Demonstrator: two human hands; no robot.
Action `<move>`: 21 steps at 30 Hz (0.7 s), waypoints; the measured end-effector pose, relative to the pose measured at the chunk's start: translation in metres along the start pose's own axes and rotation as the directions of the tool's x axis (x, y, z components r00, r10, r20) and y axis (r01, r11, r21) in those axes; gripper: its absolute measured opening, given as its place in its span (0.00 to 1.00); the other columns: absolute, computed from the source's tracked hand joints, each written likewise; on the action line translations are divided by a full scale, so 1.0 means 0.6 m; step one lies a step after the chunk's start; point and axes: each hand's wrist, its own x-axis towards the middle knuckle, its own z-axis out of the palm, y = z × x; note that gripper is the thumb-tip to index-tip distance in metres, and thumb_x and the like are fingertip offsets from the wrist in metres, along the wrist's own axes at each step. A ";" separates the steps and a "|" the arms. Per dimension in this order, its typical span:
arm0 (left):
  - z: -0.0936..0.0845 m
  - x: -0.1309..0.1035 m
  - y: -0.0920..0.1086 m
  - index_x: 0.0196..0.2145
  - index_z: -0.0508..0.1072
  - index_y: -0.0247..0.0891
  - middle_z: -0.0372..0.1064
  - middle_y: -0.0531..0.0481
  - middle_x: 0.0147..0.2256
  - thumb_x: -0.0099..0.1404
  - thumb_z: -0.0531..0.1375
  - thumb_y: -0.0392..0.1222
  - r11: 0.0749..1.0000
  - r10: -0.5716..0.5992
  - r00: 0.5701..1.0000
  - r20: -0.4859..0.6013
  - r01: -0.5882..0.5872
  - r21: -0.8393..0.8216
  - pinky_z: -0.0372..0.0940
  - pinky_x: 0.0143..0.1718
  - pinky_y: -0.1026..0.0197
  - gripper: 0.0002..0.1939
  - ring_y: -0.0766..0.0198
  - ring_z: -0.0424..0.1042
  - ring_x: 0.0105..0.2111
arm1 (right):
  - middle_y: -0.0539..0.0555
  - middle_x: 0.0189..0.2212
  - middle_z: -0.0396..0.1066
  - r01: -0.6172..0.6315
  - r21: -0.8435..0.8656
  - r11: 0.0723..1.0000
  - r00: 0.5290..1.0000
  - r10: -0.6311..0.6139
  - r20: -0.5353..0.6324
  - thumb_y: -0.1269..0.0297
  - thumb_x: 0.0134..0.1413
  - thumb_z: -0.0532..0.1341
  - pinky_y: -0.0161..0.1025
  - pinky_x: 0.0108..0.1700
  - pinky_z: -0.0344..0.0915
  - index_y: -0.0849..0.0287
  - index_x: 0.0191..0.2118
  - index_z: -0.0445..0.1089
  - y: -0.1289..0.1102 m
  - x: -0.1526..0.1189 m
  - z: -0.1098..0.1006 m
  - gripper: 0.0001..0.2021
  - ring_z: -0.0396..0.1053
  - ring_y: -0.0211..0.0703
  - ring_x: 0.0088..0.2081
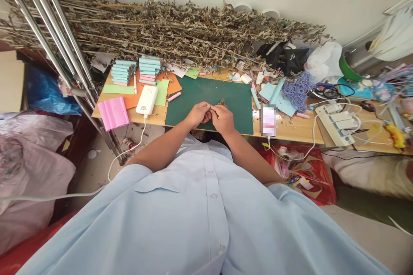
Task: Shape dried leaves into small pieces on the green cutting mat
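Observation:
Above the front of a dark green mat (209,90), my left hand (199,114) and my right hand (223,119) meet with their fingertips close together. The fingers of the left hand are closed in a pinch, and what lies between them is too small to make out. A bit of dried brown plant (223,102) pokes out past the knuckles of the right hand, whose fingers are curled shut around it. Most of the plant is hidden by the fingers. A pink paper roll (174,96) lies at the mat's left edge.
Dried stalks (193,30) pile along the wall. Stacked blue rolls (150,66), a white power bank (147,99) and pink paper (113,113) are to the left. Rightward lie a phone (268,121), purple string (297,90) and a power strip (335,124); cables hang past the table's front edge.

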 end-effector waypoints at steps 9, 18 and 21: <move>-0.004 -0.004 0.001 0.32 0.65 0.38 0.65 0.55 0.18 0.72 0.58 0.44 0.999 0.034 0.999 0.031 -0.033 -0.028 0.47 0.15 0.69 0.11 0.72 0.59 0.13 | 0.51 0.24 0.74 -0.425 0.405 0.809 0.887 0.462 0.009 0.59 0.51 0.64 0.40 0.32 0.72 0.56 0.32 0.77 -0.017 0.019 0.012 0.08 0.72 0.42 0.26; -0.005 -0.008 0.005 0.37 0.67 0.38 0.69 0.52 0.21 0.72 0.59 0.47 0.999 -0.045 0.997 0.056 0.047 -0.025 0.46 0.16 0.70 0.10 0.71 0.63 0.14 | 0.44 0.17 0.67 -0.545 0.686 0.483 0.808 0.521 0.275 0.60 0.41 0.68 0.30 0.21 0.57 0.58 0.32 0.78 -0.007 0.023 -0.006 0.10 0.60 0.31 0.19; -0.003 -0.005 0.002 0.39 0.68 0.36 0.70 0.52 0.22 0.73 0.57 0.45 0.999 -0.040 0.998 0.054 0.040 -0.002 0.47 0.16 0.70 0.09 0.71 0.63 0.14 | 0.45 0.19 0.70 -0.541 0.621 0.567 0.825 0.502 0.260 0.60 0.43 0.68 0.30 0.22 0.59 0.59 0.33 0.80 -0.001 0.025 -0.009 0.11 0.62 0.32 0.21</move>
